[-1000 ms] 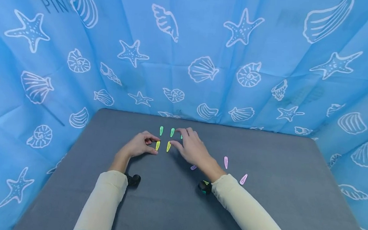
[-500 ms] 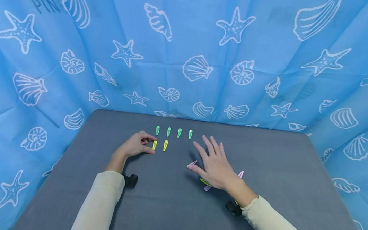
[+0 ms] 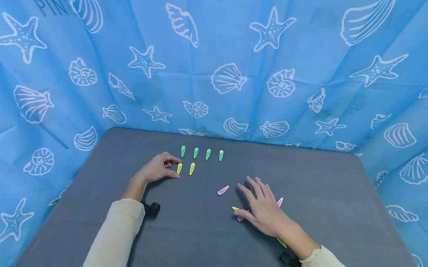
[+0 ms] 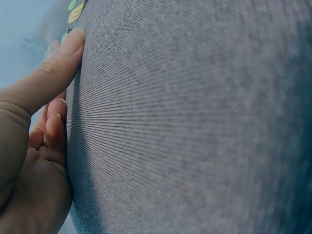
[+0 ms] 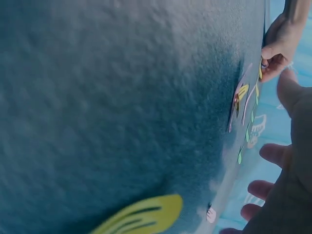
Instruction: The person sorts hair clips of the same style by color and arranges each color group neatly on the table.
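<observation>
My left hand (image 3: 158, 167) holds a yellow snap hair clip (image 3: 179, 168) by its two ends, between thumb and forefinger, at the table's left. Beside it lies a second yellow hair clip (image 3: 192, 169). Behind them several green hair clips (image 3: 208, 154) form a row. My right hand (image 3: 268, 211), fingers spread and holding nothing, hovers over loose clips. Its thumb hides part of a yellow clip (image 3: 236, 208) and a purple clip (image 3: 240, 218). A pink clip (image 3: 223, 190) lies left of its fingers. In the right wrist view a yellow clip (image 5: 146, 214) lies close below.
Another pink clip (image 3: 280, 202) shows behind the right hand, and a yellow-green clip (image 3: 281, 242) lies by the right wrist. The grey table (image 3: 194, 237) ends at a blue curtain (image 3: 234, 98) printed with shells and starfish.
My right hand has left the rows of clips and moved right and toward me, its fingers spreading. The fourth green clip is now uncovered. The left hand stays at its yellow clip.
</observation>
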A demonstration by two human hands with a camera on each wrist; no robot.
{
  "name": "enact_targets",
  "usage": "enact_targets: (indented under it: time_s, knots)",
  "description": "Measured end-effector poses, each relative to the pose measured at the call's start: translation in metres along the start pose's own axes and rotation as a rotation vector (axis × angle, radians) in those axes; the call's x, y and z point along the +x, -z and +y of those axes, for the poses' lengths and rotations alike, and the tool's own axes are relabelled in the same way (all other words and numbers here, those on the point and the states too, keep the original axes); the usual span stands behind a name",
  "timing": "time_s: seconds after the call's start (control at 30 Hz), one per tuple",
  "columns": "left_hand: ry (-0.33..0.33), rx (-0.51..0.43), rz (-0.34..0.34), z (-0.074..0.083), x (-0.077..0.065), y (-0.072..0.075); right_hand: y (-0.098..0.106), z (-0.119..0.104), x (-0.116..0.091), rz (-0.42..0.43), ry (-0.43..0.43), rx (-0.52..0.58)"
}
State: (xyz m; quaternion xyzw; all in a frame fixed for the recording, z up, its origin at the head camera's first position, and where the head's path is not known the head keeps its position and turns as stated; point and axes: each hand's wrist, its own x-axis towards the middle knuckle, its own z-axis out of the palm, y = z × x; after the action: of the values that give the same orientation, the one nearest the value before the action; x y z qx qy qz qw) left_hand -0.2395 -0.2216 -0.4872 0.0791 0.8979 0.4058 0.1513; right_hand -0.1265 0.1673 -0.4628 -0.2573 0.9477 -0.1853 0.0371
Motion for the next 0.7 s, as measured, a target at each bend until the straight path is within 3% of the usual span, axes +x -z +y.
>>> enact_targets:
  time_s: [0.27,0.5,0.7]
  knots:
    - [-0.001,-0.006,-0.004,0.0004,0.002,0.0001,-0.0011,-0.0031,-0.0023,0.027,0.056,0.019]
    - [-0.001,-0.014,-0.003,0.0029,0.0017,-0.0006,0.001,-0.0027,-0.0012,-0.028,0.004,0.054]
    - [0.004,-0.013,0.0,0.0005,-0.0002,-0.0012,-0.0007,-0.0014,-0.0024,-0.022,0.075,0.096]
